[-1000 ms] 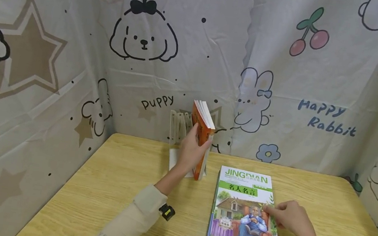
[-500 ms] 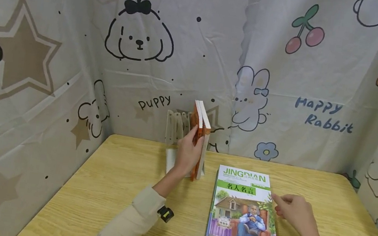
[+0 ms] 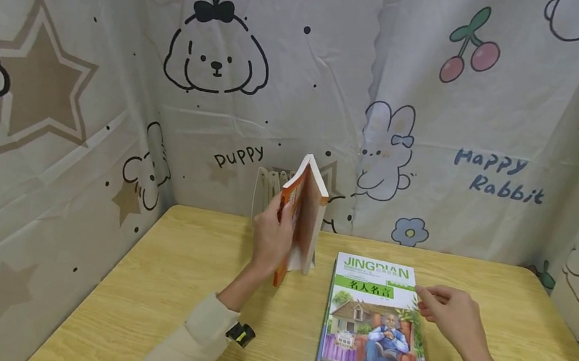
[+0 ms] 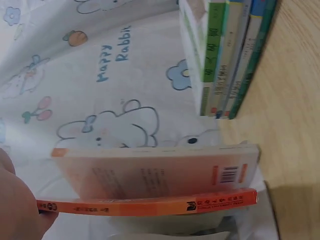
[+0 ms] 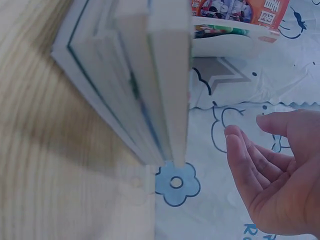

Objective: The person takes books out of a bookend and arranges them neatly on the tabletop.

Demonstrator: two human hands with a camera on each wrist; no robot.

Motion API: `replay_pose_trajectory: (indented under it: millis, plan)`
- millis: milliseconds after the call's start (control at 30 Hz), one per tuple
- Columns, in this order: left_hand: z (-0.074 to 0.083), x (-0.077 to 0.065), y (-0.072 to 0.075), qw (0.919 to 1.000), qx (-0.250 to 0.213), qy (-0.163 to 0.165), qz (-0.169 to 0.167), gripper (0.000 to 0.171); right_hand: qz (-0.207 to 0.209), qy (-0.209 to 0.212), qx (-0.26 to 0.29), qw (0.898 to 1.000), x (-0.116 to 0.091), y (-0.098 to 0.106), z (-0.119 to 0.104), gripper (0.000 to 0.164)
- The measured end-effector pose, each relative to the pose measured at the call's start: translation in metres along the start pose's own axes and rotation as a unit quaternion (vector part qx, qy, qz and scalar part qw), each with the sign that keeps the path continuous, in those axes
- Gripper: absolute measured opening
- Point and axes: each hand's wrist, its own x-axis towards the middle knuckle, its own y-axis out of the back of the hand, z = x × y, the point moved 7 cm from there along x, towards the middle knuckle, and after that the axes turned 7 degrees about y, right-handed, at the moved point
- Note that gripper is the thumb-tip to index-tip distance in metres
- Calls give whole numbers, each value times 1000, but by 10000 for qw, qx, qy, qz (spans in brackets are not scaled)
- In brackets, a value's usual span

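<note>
My left hand (image 3: 272, 236) grips an orange-spined book (image 4: 150, 206) by its spine, in front of a cream book rack (image 3: 265, 188) with upright dividers. Right beside it stands a second upright book (image 4: 165, 175), its pale back cover and barcode showing in the left wrist view. The two books spread apart toward me and meet at their far edges in the head view. My right hand (image 3: 451, 318) hovers at the right edge of a stack of books (image 3: 374, 326). Thumb and fingers are loosely bent and apart in the right wrist view, with nothing between them.
The stack's top book has a green and white cover with a seated figure. Several book spines (image 4: 227, 65) show in the left wrist view. A patterned cloth (image 3: 242, 119) hangs behind and at both sides of the wooden table (image 3: 155, 285).
My left hand has drawn the orange-spined book's near edge left and toward me, widening the gap from the other book. My right hand has lifted off the stack's cover to its edge.
</note>
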Motion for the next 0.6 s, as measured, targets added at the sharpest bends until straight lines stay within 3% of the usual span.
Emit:
replay_pose_trajectory:
  millis: [400, 600]
  plan:
    - [41, -6, 36, 9969, -566, -505, 194, 29, -69, 91, 457, 9989, 1, -2, -17, 55]
    - [61, -12, 53, 9934, -733, -826, 300, 29, -8, 444, 615, 9971, 3, -3, -28, 44]
